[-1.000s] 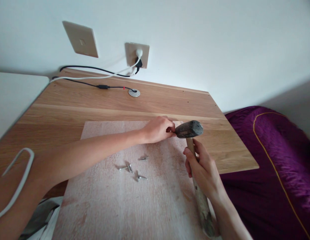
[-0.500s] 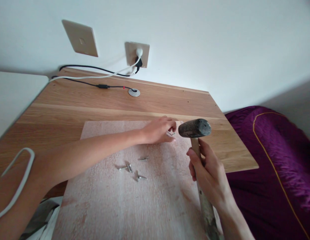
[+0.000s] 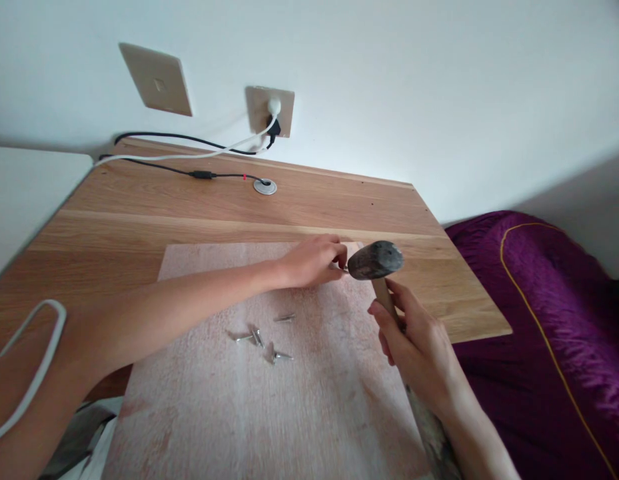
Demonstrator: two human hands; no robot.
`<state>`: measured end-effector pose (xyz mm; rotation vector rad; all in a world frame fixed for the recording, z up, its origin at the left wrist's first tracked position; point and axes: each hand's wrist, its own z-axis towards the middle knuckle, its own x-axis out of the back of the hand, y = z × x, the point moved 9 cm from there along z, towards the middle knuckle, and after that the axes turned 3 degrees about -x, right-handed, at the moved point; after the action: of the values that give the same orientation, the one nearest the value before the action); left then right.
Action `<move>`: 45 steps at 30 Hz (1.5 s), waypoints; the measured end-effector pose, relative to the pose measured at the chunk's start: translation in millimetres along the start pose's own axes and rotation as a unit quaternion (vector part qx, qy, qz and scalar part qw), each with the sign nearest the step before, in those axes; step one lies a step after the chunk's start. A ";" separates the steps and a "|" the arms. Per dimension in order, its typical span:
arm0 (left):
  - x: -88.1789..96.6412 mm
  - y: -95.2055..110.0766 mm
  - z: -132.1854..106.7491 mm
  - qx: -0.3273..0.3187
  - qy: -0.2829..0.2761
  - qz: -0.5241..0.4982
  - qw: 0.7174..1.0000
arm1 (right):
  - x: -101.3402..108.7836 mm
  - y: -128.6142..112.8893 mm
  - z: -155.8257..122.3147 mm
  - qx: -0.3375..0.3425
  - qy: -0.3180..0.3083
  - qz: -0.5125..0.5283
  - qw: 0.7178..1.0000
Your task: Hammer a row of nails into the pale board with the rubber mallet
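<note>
My left hand [image 3: 314, 260] reaches over the far part of a pale whitewashed board [image 3: 229, 407], its fingers pinching a small silvery screw [image 3: 346, 270]. Most of that screw is hidden by the fingers and the hammer. My right hand [image 3: 419, 340] is wrapped round the wooden handle of a mallet [image 3: 376, 260] with a dark head. The mallet head is right beside the left fingertips and overlaps the screw's end; I cannot tell whether they touch. Several loose silvery screws [image 3: 274, 355] lie on the board, nearer to me than the left hand.
The board rests on a wooden desk [image 3: 199, 220]. Behind, black and white cables [image 3: 179, 157] run to a wall socket [image 3: 284, 113]. A round cable grommet [image 3: 265, 187] sits in the desktop. A purple cloth-covered surface [image 3: 554, 320] is at the right, a white panel [image 3: 34, 193] at the left.
The mallet head has moved left and slightly down, up to the left fingertips, closing the gap to the screw. My left hand is nearly still. The loose screws have not moved.
</note>
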<state>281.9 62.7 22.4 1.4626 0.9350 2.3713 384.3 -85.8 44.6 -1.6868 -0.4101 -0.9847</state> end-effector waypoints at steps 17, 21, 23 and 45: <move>-0.1 23.0 -0.8 -0.088 0.018 0.106 0.990 | 1.0 8.7 -1.1 -0.027 -0.013 0.073 0.997; -0.4 20.9 -0.2 -0.093 0.009 0.094 0.991 | 2.8 10.1 1.2 -0.024 -0.005 0.077 0.997; -1.0 20.1 0.7 -0.100 0.002 0.080 0.992 | 3.9 8.9 1.1 -0.020 -0.005 0.079 0.997; 2.5 4.4 -0.3 -0.052 0.026 0.036 0.998 | 2.0 -2.0 -0.2 0.010 -0.006 -0.032 0.999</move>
<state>281.1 60.4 26.8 1.4244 0.7691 2.4796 384.0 -85.7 47.4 -1.6717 -0.4828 -1.0132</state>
